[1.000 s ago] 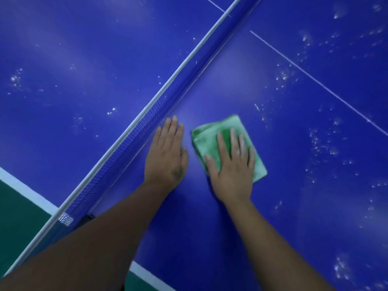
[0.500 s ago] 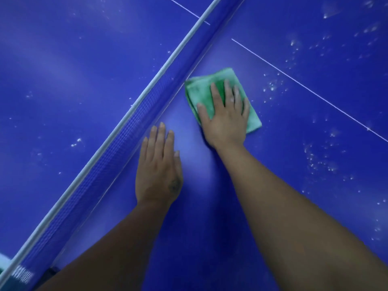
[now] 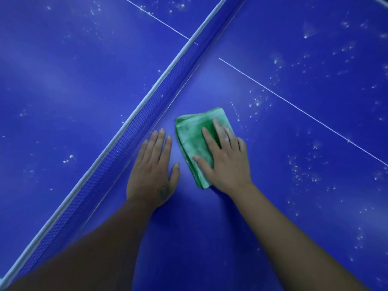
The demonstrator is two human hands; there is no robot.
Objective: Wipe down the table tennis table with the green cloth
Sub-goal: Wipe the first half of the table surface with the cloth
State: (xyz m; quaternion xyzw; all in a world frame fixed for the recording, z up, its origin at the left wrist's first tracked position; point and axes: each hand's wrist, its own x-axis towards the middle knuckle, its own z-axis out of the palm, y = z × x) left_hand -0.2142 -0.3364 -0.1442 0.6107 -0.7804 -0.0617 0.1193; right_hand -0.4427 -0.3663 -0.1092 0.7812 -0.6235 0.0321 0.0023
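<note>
Green folded microfibre cloth (image 3: 190, 141) lies flat on the blue table tennis table (image 3: 210, 238), on the near side of the net and just beside it, not touching it.

Head view, the only one:
- Right hand (image 3: 225, 164) palm-down on the cloth; fingers (image 3: 210, 139) straight and slightly spread, thumb also on the fabric. It presses, no pinch or curl.
- Left hand (image 3: 152, 173) flat on bare table between cloth and net; fingers (image 3: 156, 141) straight and close together, thumb angled out. It holds nothing and looks like a brace. A narrow gap separates it from the cloth.
- Blue mesh net with white top band (image 3: 117, 148) runs diagonally from lower left to upper right.
- Thin white centre line (image 3: 294, 106) crosses the table right of the cloth.
- White specks (image 3: 302, 171) are scattered right of the cloth, beyond the centre line, and across the far half past the net.

Progress, judged: the patch around both hands along the net looks speck-free, so that strip seems wiped. Nearest specks sit just past the cloth's upper right corner. Most of the visible surface is left: the right part of this half and the whole far half. Early in the job, I'd say.
</note>
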